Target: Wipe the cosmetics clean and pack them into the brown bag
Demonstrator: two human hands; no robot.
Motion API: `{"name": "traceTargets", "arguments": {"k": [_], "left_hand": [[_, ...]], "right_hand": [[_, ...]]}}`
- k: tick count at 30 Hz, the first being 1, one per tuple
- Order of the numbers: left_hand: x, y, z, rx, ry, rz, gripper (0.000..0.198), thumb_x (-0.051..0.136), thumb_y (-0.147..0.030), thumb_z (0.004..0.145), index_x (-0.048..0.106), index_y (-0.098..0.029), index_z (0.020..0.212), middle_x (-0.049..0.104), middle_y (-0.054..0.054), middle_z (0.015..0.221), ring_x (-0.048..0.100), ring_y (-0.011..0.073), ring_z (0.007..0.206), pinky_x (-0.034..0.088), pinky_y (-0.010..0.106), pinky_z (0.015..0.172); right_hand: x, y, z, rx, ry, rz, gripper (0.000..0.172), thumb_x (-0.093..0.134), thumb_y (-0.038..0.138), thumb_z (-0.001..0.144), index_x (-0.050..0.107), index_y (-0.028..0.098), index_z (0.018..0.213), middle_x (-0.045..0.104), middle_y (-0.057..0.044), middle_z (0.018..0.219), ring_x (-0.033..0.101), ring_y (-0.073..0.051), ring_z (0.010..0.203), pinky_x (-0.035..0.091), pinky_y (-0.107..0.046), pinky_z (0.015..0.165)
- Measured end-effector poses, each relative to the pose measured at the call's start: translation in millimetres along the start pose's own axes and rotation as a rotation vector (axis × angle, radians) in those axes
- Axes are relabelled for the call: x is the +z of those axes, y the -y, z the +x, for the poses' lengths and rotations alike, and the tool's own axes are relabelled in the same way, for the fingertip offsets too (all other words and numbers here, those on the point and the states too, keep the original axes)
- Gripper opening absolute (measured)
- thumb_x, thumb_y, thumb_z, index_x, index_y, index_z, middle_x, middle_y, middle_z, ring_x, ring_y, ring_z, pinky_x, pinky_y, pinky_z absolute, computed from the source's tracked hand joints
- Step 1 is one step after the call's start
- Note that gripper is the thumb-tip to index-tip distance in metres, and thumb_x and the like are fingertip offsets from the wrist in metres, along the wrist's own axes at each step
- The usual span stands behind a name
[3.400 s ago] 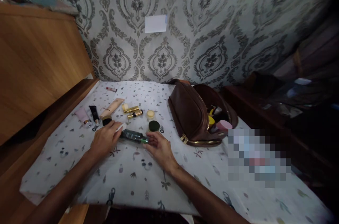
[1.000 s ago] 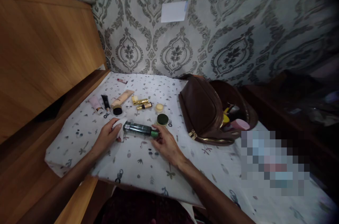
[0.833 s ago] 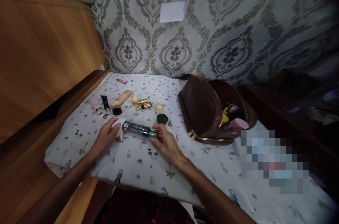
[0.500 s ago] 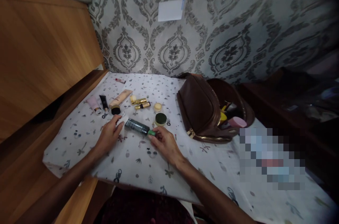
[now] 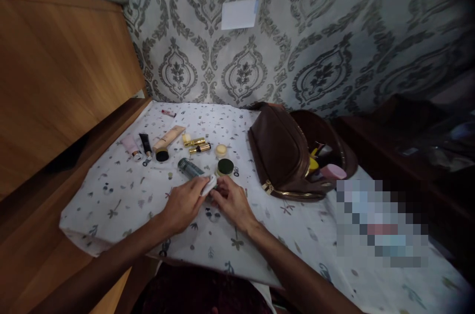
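My left hand (image 5: 187, 201) is closed on a folded white wipe (image 5: 209, 185), at the near right end of a dark green tube (image 5: 190, 168). My right hand (image 5: 232, 200) pinches the tube's green cap end, which is mostly hidden by the wipe and fingers. The tube lies slanted, its far end pointing up and left. Just beyond my right hand is a round jar with a dark green lid (image 5: 225, 166). A small cream-coloured jar (image 5: 221, 150) and two gold lipstick tubes (image 5: 200, 148) lie farther back.
A brown bag (image 5: 278, 151) stands open at the right, with a pink item (image 5: 333, 171) inside. Beige (image 5: 169, 138), black (image 5: 145, 143) and pink (image 5: 130, 146) tubes lie at the left of the patterned cloth (image 5: 141, 225). A wooden cabinet (image 5: 67, 57) borders the left side.
My left hand has moved right with the wipe, from the tube's far left end to its cap end beside my right hand. My right hand has stayed in place.
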State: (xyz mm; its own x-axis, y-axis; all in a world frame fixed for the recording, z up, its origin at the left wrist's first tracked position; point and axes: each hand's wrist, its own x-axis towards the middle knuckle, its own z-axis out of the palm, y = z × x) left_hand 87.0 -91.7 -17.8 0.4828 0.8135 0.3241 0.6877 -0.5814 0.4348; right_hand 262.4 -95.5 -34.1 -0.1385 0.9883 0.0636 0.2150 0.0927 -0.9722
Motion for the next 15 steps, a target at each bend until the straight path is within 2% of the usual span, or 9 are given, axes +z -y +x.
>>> {"name": "traceTargets", "arguments": {"k": [2,4,10,15], "left_hand": [[-1.1,0,0,-0.007,0.023,0.036,0.034,0.041,-0.018,0.094,0.055,-0.022,0.125,0.068,0.008,0.122,0.068,0.0229,0.105,0.055,0.034,0.087],[-6.9,9,4,-0.044,0.013,0.071,0.034,0.041,-0.020,0.095,0.055,-0.022,0.126,0.068,0.009,0.123,0.068,0.0240,0.106,0.055,0.035,0.087],[-28.8,65,31,-0.294,-0.065,0.035,0.036,0.043,-0.033,0.094,0.056,-0.021,0.126,0.071,0.011,0.113,0.067,0.0287,0.101,0.052,0.040,0.086],[-22.3,92,42,-0.330,-0.096,-0.038,0.040,0.041,-0.032,0.092,0.058,-0.011,0.122,0.067,0.017,0.120,0.064,0.0304,0.108,0.048,0.043,0.095]], "right_hand": [[-1,1,0,0.006,0.027,-0.021,0.017,0.056,0.037,0.084,0.049,0.023,0.091,0.060,0.003,0.064,0.061,-0.015,0.052,0.045,-0.026,0.052],[-2,2,0,0.017,0.041,-0.018,0.021,0.053,0.041,0.087,0.049,0.023,0.096,0.059,0.004,0.064,0.060,-0.015,0.048,0.042,-0.026,0.049],[-4,-1,4,0.083,0.034,0.033,0.028,0.051,0.047,0.087,0.048,0.022,0.099,0.063,0.003,0.068,0.057,-0.012,0.047,0.038,-0.023,0.044],[-4,-3,6,0.126,0.036,0.047,0.032,0.057,0.045,0.083,0.048,0.021,0.102,0.061,0.004,0.068,0.055,-0.011,0.046,0.037,-0.021,0.042]]}}
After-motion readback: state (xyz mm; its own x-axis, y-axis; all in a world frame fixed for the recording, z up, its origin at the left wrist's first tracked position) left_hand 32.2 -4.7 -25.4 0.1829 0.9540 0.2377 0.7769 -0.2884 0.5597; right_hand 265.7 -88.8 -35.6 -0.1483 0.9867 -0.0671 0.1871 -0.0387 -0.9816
